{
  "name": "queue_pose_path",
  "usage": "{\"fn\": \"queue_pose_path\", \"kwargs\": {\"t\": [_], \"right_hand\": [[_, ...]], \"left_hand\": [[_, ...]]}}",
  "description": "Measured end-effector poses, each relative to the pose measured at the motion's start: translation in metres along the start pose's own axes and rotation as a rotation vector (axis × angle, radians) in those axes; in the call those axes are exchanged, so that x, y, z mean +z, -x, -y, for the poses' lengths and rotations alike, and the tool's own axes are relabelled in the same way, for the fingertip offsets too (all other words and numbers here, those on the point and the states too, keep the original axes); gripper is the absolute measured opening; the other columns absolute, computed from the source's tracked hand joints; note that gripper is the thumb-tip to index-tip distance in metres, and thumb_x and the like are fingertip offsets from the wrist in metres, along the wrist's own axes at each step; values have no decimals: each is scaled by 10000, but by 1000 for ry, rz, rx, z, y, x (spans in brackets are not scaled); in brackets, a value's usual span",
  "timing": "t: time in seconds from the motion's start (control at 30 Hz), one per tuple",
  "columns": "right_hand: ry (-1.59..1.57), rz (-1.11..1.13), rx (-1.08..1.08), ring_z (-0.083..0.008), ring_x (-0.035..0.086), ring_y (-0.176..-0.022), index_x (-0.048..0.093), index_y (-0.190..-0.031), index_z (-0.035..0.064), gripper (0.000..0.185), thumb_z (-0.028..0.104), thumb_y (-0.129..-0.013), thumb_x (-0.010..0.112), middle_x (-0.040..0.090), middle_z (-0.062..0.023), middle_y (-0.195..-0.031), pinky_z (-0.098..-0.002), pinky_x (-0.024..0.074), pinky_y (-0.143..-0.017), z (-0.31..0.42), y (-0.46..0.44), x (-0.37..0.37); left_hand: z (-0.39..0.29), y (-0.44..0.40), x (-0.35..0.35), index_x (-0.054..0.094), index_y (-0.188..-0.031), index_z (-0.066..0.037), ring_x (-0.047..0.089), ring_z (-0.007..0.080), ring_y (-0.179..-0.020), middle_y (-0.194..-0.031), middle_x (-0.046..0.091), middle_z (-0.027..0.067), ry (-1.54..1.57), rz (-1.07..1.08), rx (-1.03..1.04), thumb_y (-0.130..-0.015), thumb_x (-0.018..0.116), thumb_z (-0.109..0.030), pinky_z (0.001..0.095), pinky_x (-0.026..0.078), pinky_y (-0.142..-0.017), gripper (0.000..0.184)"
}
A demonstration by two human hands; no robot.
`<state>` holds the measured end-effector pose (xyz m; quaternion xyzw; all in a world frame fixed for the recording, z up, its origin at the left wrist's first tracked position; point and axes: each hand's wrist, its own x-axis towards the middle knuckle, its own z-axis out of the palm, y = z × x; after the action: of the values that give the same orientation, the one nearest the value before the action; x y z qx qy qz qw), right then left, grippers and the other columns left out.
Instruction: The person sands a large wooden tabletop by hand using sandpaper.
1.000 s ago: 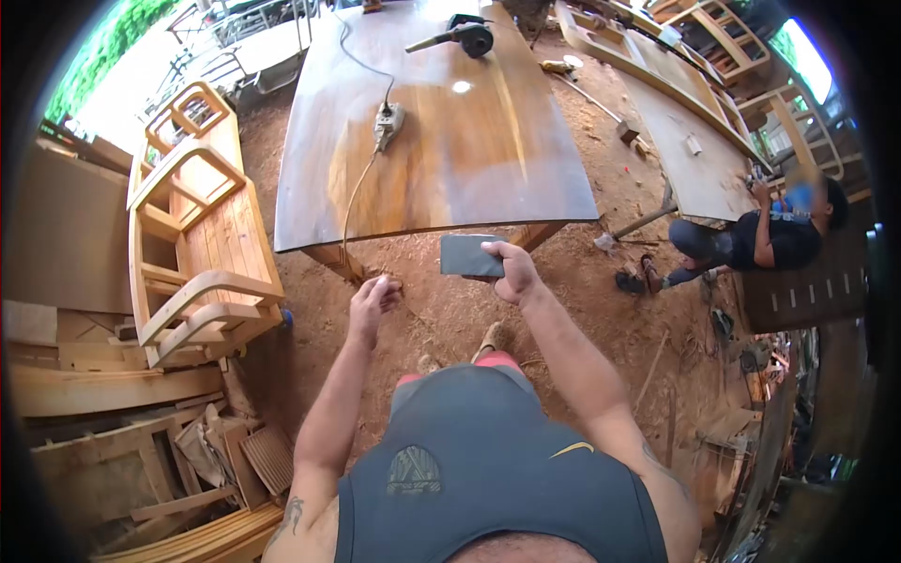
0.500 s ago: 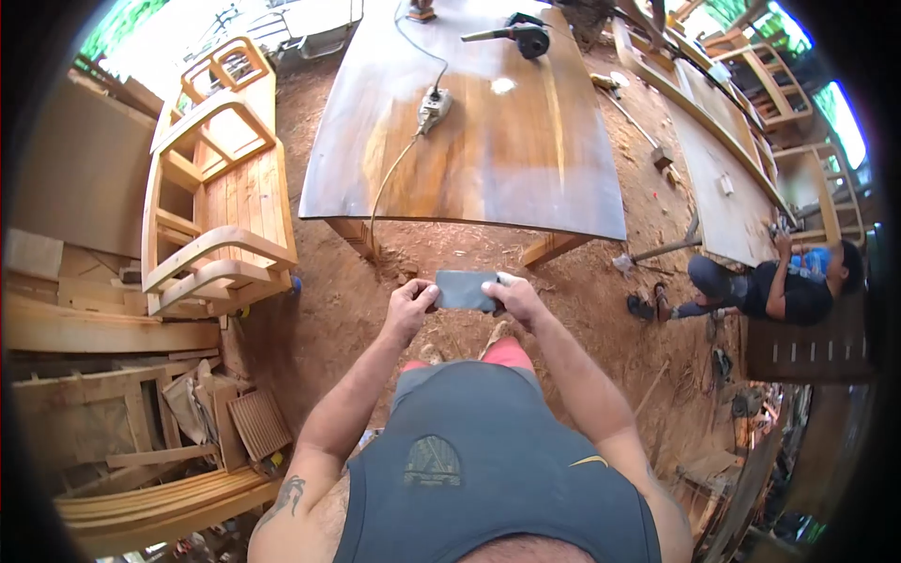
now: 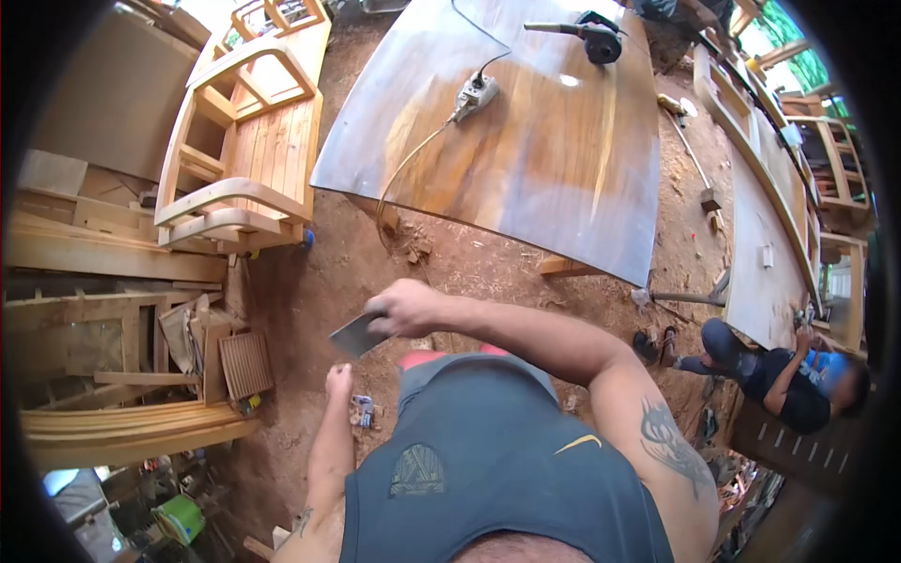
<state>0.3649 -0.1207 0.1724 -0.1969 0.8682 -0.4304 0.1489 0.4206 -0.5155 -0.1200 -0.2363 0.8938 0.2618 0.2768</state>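
Note:
My right hand (image 3: 409, 310) reaches across my body to the left, its fingers closed on a flat grey rectangular piece (image 3: 355, 335). Just below that piece, my left hand (image 3: 340, 380) is closed, at the end of a lowered forearm; what it may hold is too small to make out. Ahead stands a wooden table (image 3: 526, 159) with a glossy brown top. On it lie a power socket with a plugged-in cable (image 3: 476, 94) and a black blower (image 3: 599, 39).
Wooden bench (image 3: 253, 150) at left, above stacked timber (image 3: 131, 432). At right, a person (image 3: 798, 380) sits beside a long pale board (image 3: 765, 253). A tool with a long handle (image 3: 690, 150) lies on the dirt floor. A green container (image 3: 178, 519) is at lower left.
The grey piece was between both hands in front of me; my right hand has carried it left. My left hand has come off it and moved down and left. The view has turned.

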Motion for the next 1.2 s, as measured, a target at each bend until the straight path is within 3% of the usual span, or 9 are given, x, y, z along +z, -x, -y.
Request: {"fn": "queue_pose_path", "kwargs": {"t": [0.17,0.23,0.27,0.33,0.37,0.6,0.73,0.87,1.2], "right_hand": [[-319,279,-266,-363,736,-810,763,-1068,126,337,425,-914,750,747,-186,-917,-481,579,-753,17,-12,-35],[-425,420,-173,-247,750,-839,792,-1128,150,367,448,-914,777,800,-116,-1026,-418,600,-770,-41,-17,-62],[-348,421,201,-192,757,-911,798,-1168,107,398,425,-928,787,812,-83,-1111,-383,615,-790,-124,-28,-76],[70,111,457,-245,779,-896,794,-1078,74,324,346,-913,735,808,-90,-980,-410,619,-754,-286,0,-131],[644,4,498,-300,782,-828,788,-999,83,322,369,-884,696,801,-102,-874,-442,613,-729,-316,-8,-161],[344,-88,442,-380,731,-1081,764,-1082,132,398,467,-940,602,774,-185,-1104,-494,583,-955,-230,10,-178],[68,-352,361,-362,759,-880,769,-970,103,386,477,-911,694,781,-163,-932,-439,607,-793,-296,63,-102],[-662,-313,588,-151,680,-666,754,-927,18,310,327,-953,765,726,-69,-746,-335,544,-626,-275,144,-64],[-957,-441,731,-102,592,-638,722,-901,51,213,244,-985,758,670,-13,-753,-295,474,-595,-230,244,-72]], "left_hand": [[95,101,38,705,-998,-56,588,201,-536,-709,644,58,373,207,-515,-1019,674,-355,368,453,-478,301],[82,164,52,698,-1037,-64,575,176,-535,-701,625,38,516,212,-490,-1034,646,-337,320,402,-462,278],[80,184,65,701,-1042,-66,588,173,-553,-718,636,39,559,230,-515,-1038,640,-331,316,414,-472,272],[88,227,88,707,-1053,-71,615,167,-589,-753,658,42,642,268,-567,-1044,628,-318,309,438,-491,259],[78,228,89,709,-1057,-70,627,164,-609,-766,666,45,602,233,-467,-1043,630,-311,305,444,-495,254],[-7,319,112,712,-1063,-36,645,148,-646,-804,682,52,429,178,-309,-1030,646,-265,316,470,-513,241],[-15,249,121,728,-1062,-11,655,159,-647,-817,700,66,452,143,-358,-1021,660,-257,333,510,-560,259],[-81,182,107,745,-1134,-5,709,179,-763,-914,760,97,321,28,19,-1016,669,-275,341,576,-715,304],[-386,197,92,747,-1186,-25,735,176,-873,-976,781,110,174,215,646,-1018,683,-295,343,590,-821,324]]}}
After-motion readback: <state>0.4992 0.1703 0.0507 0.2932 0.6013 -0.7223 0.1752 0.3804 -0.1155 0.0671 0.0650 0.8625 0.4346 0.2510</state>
